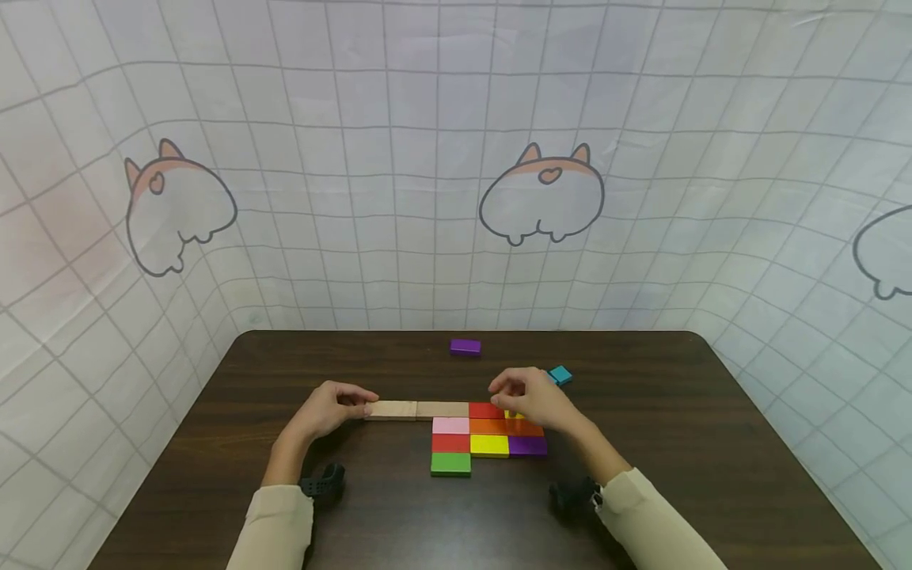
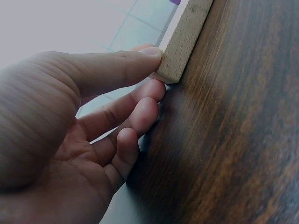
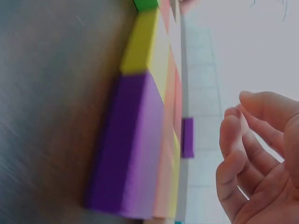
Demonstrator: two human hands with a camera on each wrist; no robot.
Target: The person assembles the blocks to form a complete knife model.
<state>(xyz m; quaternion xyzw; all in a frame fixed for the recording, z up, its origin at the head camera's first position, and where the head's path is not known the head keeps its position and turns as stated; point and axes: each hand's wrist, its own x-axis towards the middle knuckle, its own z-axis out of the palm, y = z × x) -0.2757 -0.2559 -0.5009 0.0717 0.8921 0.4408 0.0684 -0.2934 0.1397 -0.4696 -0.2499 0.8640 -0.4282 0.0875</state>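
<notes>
My left hand pinches the left end of a plain wooden block between thumb and fingertips; the block lies flat on the table. A second plain wooden block touches its right end, followed by a red block. Below this row lie pink, orange, green and purple blocks, edge to edge with others. My right hand hovers over the right end, partly hiding a yellow block. In the right wrist view its fingers are loosely bent with nothing between them.
A separate purple block lies near the back edge of the dark wooden table. Blue blocks lie just beyond my right hand. A white gridded cloth stands behind the table and along its sides.
</notes>
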